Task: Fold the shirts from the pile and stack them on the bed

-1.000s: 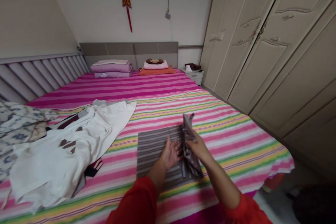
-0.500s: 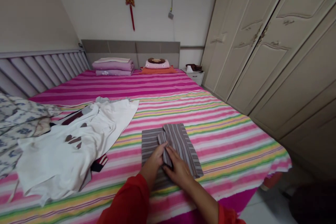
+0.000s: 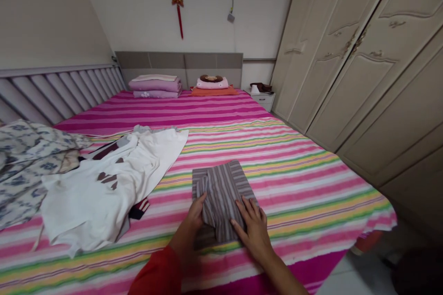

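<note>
A grey striped garment (image 3: 223, 193), folded into a rough rectangle, lies on the bed in front of me. Its upper layer is turned over toward the left, with a rumpled edge above the layer beneath. My left hand (image 3: 194, 214) is at this left edge, its thumb on top and the other fingers mostly hidden, pinching the cloth. On the garment's right side my right hand (image 3: 253, 230) rests palm down with its fingers spread.
A white top with brown marks (image 3: 100, 198) lies spread on the left, over darker clothing. Beyond it is a patterned blue-and-white cloth (image 3: 31, 170). Folded bedding (image 3: 155, 85) stands by the headboard (image 3: 162, 61). A wardrobe (image 3: 346, 69) lines the right side.
My hands have moved apart from the garment's middle, left hand to the left edge, right hand to the right. The bunched upper layer now lies flatter and farther left.
</note>
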`<state>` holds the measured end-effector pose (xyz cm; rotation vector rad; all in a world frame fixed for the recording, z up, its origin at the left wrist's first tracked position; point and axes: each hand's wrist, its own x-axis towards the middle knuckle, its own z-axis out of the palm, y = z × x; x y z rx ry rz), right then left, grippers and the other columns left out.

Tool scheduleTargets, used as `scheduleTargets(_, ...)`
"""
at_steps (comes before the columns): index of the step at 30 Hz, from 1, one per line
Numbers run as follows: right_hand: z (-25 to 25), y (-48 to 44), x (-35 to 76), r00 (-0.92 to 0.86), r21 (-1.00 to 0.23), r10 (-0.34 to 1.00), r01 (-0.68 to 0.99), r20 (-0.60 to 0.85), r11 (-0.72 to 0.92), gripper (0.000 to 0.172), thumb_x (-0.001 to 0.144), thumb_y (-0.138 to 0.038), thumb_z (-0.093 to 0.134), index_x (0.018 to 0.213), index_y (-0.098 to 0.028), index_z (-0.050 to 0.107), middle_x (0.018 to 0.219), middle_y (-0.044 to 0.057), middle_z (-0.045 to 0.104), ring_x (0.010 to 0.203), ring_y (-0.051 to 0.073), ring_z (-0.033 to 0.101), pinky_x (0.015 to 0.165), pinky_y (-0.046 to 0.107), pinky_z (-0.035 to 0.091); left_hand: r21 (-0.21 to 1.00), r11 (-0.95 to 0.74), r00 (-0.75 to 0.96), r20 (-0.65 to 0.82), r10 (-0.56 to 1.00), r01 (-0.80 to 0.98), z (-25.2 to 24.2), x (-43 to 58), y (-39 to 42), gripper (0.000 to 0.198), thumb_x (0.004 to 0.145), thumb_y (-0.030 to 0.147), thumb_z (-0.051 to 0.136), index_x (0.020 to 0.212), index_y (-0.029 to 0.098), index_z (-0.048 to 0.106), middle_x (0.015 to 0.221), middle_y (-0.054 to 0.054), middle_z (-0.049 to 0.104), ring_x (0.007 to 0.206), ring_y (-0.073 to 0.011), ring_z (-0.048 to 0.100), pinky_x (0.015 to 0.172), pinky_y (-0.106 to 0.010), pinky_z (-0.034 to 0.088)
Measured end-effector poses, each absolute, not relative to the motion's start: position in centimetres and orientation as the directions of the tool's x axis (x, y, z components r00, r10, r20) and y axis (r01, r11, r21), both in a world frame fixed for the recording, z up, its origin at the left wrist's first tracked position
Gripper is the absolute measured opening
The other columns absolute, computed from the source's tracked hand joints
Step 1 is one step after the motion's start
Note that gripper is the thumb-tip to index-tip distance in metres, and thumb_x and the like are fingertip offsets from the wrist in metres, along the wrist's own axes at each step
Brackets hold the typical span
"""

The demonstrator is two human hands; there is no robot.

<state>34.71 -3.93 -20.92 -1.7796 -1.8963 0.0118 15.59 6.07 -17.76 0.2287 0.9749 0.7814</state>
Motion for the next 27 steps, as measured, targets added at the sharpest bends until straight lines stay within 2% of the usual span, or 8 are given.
scheduleTargets(3, -21.0, -4.1, 34.4, 0.012, -0.372, 0.952, 0.922, 0.306, 0.108, 0.053, 0.090, -0.051, 0.050, 0.140, -0.032, 0.050, 0.146, 0.007, 0.050, 0.137, 0.034, 0.041, 0.106, 0.058, 0.033, 0.513, 0.705, 0.296, -0.663, 0.688, -0.489, -17.6, 14.8, 5.9, 0.047, 0.090, 0.033, 0.053, 0.128, 0.005, 0.055, 0.087, -0.015, 0.077, 0.085, -0.0282, 0.074, 0.082, -0.045, 0.059)
scheduleTargets(7, -20.3, -3.9, 34.4, 0.033, -0.381, 0.938, 0.918, 0.346, 0.109, 0.053, 0.093, -0.050, 0.046, 0.143, -0.032, 0.046, 0.152, 0.007, 0.043, 0.141, 0.033, 0.034, 0.108, 0.059, 0.030, 0.544, 0.671, 0.311, -0.610, 0.729, -0.504, -16.7, 14.7, 6.1, 0.047, 0.088, 0.036, 0.058, 0.127, 0.010, 0.057, 0.095, -0.014, 0.076, 0.088, -0.0286, 0.073, 0.083, -0.046, 0.058)
scheduleTargets(11, -20.6, -4.0, 34.6, 0.027, -0.383, 0.963, 0.920, 0.266, 0.080, 0.054, 0.092, -0.051, 0.047, 0.142, -0.031, 0.048, 0.152, 0.007, 0.043, 0.142, 0.034, 0.032, 0.107, 0.062, 0.030, 0.645, 0.594, 0.163, -0.600, 0.783, -0.481, -17.3, 13.8, 5.7, 0.041, 0.085, 0.037, 0.062, 0.118, 0.012, 0.060, 0.090, -0.013, 0.076, 0.087, -0.0280, 0.073, 0.084, -0.046, 0.058)
scheduleTargets(14, -21.1, -4.1, 34.7, 0.015, -0.380, 0.977, 0.923, 0.214, 0.069, 0.054, 0.092, -0.052, 0.047, 0.141, -0.029, 0.050, 0.151, 0.009, 0.044, 0.141, 0.035, 0.034, 0.107, 0.064, 0.029, 0.904, 0.370, -0.060, -0.390, 0.919, -0.213, -17.5, 12.0, 6.0, 0.032, 0.081, 0.031, 0.066, 0.108, 0.015, 0.064, 0.101, -0.014, 0.075, 0.098, -0.0288, 0.070, 0.092, -0.046, 0.053)
scheduleTargets(16, -20.9, -4.0, 34.8, 0.030, -0.382, 0.967, 0.921, 0.253, 0.071, 0.053, 0.093, -0.051, 0.045, 0.141, -0.028, 0.050, 0.151, 0.010, 0.043, 0.141, 0.034, 0.034, 0.108, 0.063, 0.028, 0.975, 0.224, -0.192, -0.217, 0.957, 0.012, -16.8, 10.8, 7.1, 0.033, 0.079, 0.027, 0.066, 0.110, 0.017, 0.062, 0.116, -0.014, 0.069, 0.115, -0.0294, 0.062, 0.104, -0.046, 0.043)
scheduleTargets(18, -20.2, -3.7, 34.8, 0.049, -0.386, 0.941, 0.918, 0.334, 0.089, 0.050, 0.095, -0.047, 0.042, 0.142, -0.028, 0.048, 0.151, 0.009, 0.043, 0.142, 0.032, 0.033, 0.109, 0.062, 0.027, 0.947, 0.100, -0.236, -0.026, 0.971, 0.307, -15.8, 10.1, 8.7, 0.036, 0.082, 0.029, 0.062, 0.117, 0.019, 0.059, 0.129, -0.012, 0.063, 0.127, -0.0280, 0.052, 0.111, -0.044, 0.035)
scheduleTargets(21, -19.3, -2.6, 34.8, 0.040, -0.375, 0.899, 0.916, 0.436, 0.141, 0.048, 0.098, -0.039, 0.038, 0.144, -0.030, 0.044, 0.152, 0.007, 0.042, 0.144, 0.029, 0.030, 0.112, 0.060, 0.024, 0.718, -0.065, -0.074, 0.160, 0.984, 0.693, -14.8, 10.7, 11.0, 0.035, 0.088, 0.036, 0.054, 0.119, 0.022, 0.058, 0.128, -0.011, 0.062, 0.123, -0.0263, 0.053, 0.107, -0.040, 0.037)
scheduleTargets(27, -21.4, -1.1, 35.8, 0.007, -0.374, 0.938, 0.918, 0.346, 0.131, 0.049, 0.097, -0.040, 0.040, 0.144, -0.029, 0.044, 0.149, 0.007, 0.047, 0.141, 0.028, 0.036, 0.111, 0.060, 0.026, 0.538, -0.121, 0.108, 0.056, 0.993, 0.834, -15.7, 13.1, 12.6, 0.023, 0.079, 0.042, 0.066, 0.072, 0.021, 0.061, 0.090, -0.009, 0.070, 0.100, -0.0278, 0.061, 0.092, -0.038, 0.041)
